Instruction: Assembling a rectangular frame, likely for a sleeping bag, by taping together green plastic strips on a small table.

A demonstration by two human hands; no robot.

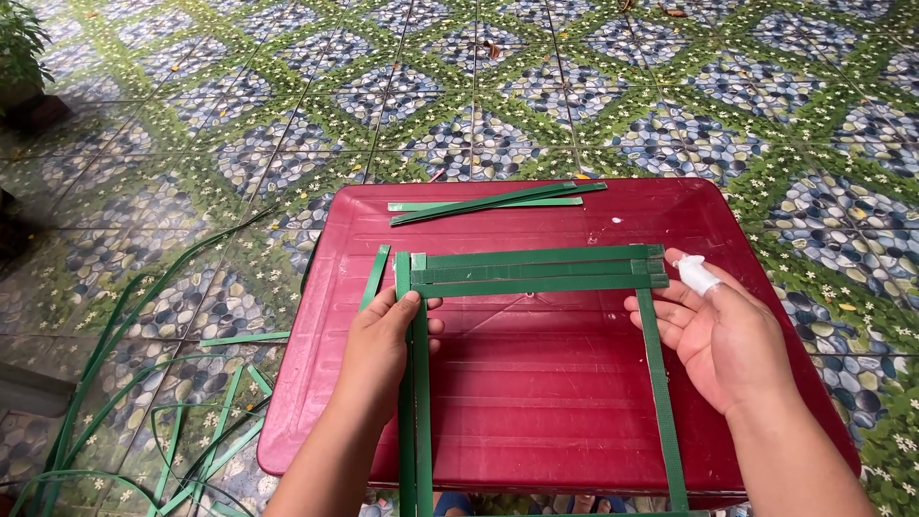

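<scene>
A lattice of green plastic strips [536,270] lies on a dark red plastic table [536,393]: three horizontal strips cross vertical ones at the left and right. My left hand [383,340] rests on the two left vertical strips [415,421], thumb pressing near their crossing. My right hand [718,330] holds a small white glue bottle [696,274] between thumb and fingers, its tip close to the right end of the horizontal strips. The right vertical strip [661,393] runs under that hand's fingers.
Spare green strips [493,202] lie at the table's far edge, and one short strip [374,278] lies left of the lattice. Long loose green strapping [144,383] curls on the patterned tile floor at the left. A potted plant [19,48] stands at the top left.
</scene>
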